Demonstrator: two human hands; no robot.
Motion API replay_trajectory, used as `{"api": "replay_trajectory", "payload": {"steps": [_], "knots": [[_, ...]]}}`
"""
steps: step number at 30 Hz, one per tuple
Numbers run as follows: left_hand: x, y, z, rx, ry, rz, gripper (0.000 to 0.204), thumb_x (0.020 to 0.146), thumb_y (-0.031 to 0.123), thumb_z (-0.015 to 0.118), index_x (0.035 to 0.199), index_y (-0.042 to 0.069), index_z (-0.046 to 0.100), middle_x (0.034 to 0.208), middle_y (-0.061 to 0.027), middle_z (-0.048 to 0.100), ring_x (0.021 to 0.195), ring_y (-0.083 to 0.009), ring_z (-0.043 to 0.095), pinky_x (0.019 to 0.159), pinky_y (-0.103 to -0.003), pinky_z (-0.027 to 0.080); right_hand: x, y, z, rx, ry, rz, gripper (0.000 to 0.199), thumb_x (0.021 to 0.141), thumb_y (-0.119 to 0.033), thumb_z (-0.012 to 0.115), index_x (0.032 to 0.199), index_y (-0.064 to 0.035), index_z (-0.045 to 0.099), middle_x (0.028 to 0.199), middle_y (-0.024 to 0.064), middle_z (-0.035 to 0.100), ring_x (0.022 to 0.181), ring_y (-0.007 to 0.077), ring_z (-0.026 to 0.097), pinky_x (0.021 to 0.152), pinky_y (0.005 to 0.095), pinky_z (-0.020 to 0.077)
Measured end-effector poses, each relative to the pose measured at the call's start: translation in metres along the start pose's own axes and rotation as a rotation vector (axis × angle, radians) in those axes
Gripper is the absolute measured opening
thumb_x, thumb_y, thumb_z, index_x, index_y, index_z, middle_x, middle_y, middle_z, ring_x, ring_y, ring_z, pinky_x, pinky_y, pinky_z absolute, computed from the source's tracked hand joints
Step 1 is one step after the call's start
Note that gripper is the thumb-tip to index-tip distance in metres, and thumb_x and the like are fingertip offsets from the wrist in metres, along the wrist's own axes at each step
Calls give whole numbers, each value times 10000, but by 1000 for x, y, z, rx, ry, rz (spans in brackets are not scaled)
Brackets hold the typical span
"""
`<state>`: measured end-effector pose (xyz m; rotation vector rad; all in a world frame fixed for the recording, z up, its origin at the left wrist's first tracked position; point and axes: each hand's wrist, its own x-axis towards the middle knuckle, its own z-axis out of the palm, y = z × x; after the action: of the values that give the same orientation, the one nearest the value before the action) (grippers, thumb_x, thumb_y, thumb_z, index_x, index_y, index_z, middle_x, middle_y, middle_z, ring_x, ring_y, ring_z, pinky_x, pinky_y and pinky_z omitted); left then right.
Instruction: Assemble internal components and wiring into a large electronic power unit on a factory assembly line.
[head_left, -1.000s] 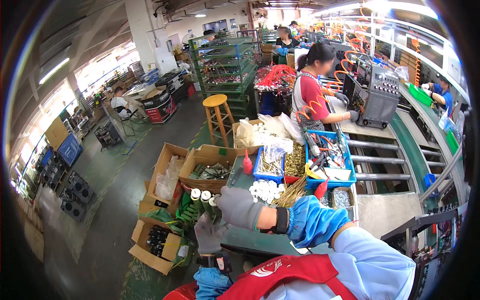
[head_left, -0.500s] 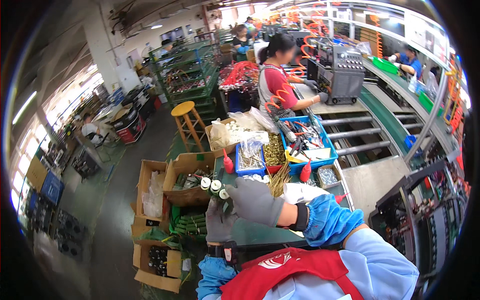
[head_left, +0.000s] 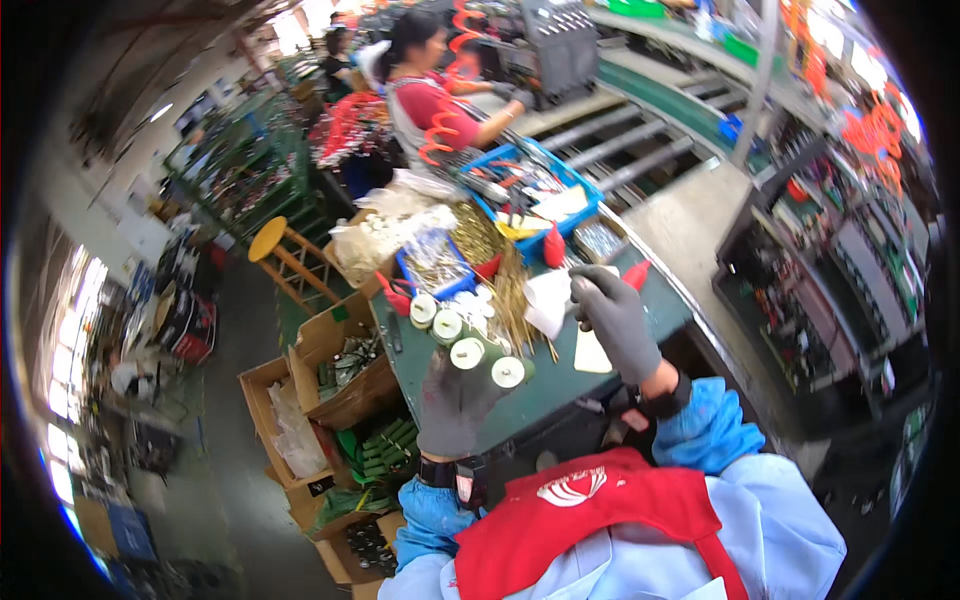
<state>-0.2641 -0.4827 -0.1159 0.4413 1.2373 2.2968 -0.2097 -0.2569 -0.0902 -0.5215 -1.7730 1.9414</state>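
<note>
My left hand (head_left: 455, 400), gloved in grey, is closed around several green tubes with white round end caps (head_left: 467, 353), their ends facing up; a small metal tip shows at the middle of some caps. My right hand (head_left: 618, 325), also gloved, is raised over the green bench to the right. Its fingers are curled together near the tips, and what they hold, if anything, is too small to make out. Beside its fingertips lie a white rolled sheet (head_left: 548, 303) and a red squeeze bottle (head_left: 634, 276). Thin brown rods (head_left: 513, 305) lie between the hands.
Ahead stand a blue tray of small parts (head_left: 437, 262) and a blue bin of tools (head_left: 540, 180). Open cardboard boxes (head_left: 335, 350) and more green tubes (head_left: 388, 450) sit at left. A co-worker (head_left: 430, 100) stands beyond, near a roller conveyor (head_left: 640, 150).
My right hand has left the tubes and moved right, over the bench. My left hand keeps the tubes, now fanned out. The whole view has tilted and turned.
</note>
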Motion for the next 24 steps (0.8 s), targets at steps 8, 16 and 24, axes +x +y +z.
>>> {"api": "replay_trajectory", "payload": {"steps": [8, 16, 24], "knots": [[-7, -14, 72, 680, -414, 92, 460, 866, 1, 642, 1306, 23, 508, 1249, -103, 631, 1149, -210, 607, 988, -376, 488, 19, 108, -61, 701, -343, 678, 665, 947, -601, 523, 1212, 8, 493, 950, 100, 639, 757, 148, 608, 604, 267, 526], [-9, -54, 146, 793, -626, -113, 511, 762, -54, 727, 1253, 38, 618, 1247, -100, 646, 1133, -197, 618, 960, -349, 496, 53, 121, -144, 1381, -51, 648, 464, 966, -434, 592, 1106, 8, 574, 1005, 134, 657, 620, 118, 542, 489, 200, 468], [17, -125, 258, -1016, -422, -1013, 85, 951, 212, 624, 1005, 241, 683, 940, 85, 692, 773, -89, 673, 607, -345, 544, 95, 124, -270, 1665, 36, 357, 174, 984, -196, 569, 956, -38, 638, 869, 39, 646, 680, 95, 561, 491, 220, 451]]}}
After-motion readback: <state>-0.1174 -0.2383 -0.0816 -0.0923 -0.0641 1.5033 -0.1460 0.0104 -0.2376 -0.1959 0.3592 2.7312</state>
